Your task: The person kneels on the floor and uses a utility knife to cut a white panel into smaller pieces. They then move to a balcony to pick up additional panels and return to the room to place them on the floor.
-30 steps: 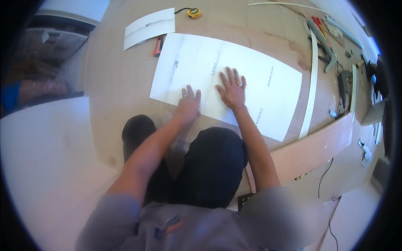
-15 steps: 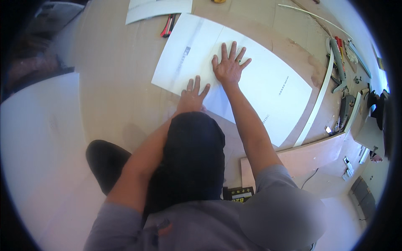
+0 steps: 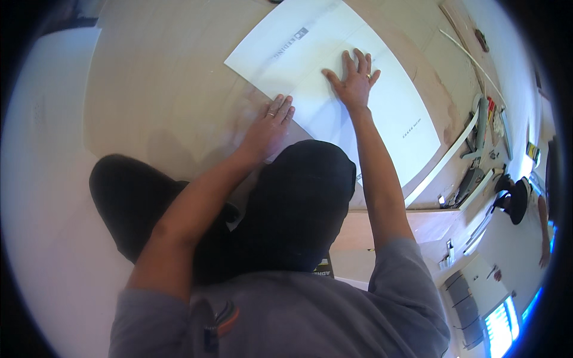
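We press a big white sheet (image 3: 334,77) flat on the plywood worktop (image 3: 167,101).

Our right hand (image 3: 356,79) lies open, fingers spread, mid-sheet; our left hand (image 3: 271,122) rests flat, fingers together, on the sheet's near edge. Neither grips anything.

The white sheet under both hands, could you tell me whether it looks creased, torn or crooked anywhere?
Nothing stands out. The white sheet lies flat on the wooden board, with the left hand pressed on its near edge and the right hand spread flat on its middle. No crease or tear shows; the near corner is hidden behind a dark knee.
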`<state>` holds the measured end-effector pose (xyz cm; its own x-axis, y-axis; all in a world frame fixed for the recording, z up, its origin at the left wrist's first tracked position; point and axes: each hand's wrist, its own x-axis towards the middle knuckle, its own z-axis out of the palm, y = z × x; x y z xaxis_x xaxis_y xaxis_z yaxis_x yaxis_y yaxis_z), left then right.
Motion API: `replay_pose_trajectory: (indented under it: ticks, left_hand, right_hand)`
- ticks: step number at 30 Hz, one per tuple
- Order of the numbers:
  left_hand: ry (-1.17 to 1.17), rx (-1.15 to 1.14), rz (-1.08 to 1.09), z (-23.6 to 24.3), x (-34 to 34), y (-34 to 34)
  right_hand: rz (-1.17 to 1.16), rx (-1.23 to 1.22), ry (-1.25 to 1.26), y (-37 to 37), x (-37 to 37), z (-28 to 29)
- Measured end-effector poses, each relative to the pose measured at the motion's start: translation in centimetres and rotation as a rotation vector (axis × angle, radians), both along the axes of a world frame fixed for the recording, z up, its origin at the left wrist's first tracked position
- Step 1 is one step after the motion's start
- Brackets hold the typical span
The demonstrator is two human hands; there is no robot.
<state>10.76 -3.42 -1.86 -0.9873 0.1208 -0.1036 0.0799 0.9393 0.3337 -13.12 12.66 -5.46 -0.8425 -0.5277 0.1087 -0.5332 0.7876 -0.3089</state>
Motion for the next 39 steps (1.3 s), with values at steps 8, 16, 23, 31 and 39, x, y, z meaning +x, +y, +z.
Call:
replay_pose_trajectory:
  ticks: [8, 16, 23, 31, 39]
  left_hand:
    - [0.026, -0.013, -0.002, -0.9, -1.0, -0.5]
    - [0.125, 0.139, 0.601, -0.5, -23.5, -11.3]
    - [-0.157, -0.062, 0.564, -2.3, -30.8, -14.2]
    - [-0.399, 0.499, 0.738, -2.2, -30.2, -24.2]
    - [-0.617, 2.058, 0.54, 4.7, -18.2, -13.6]
  right_hand:
    - [-0.097, 0.52, -0.575, -4.6, -0.2, 6.0]
    - [-0.152, 0.505, -0.665, -4.4, -0.4, 8.6]
    - [-0.139, 0.476, -0.677, -3.5, -0.8, 8.8]
    - [-0.079, 0.525, -0.645, -5.1, -1.0, 9.3]
    - [-0.133, 0.442, -0.665, -4.2, -0.9, 9.1]
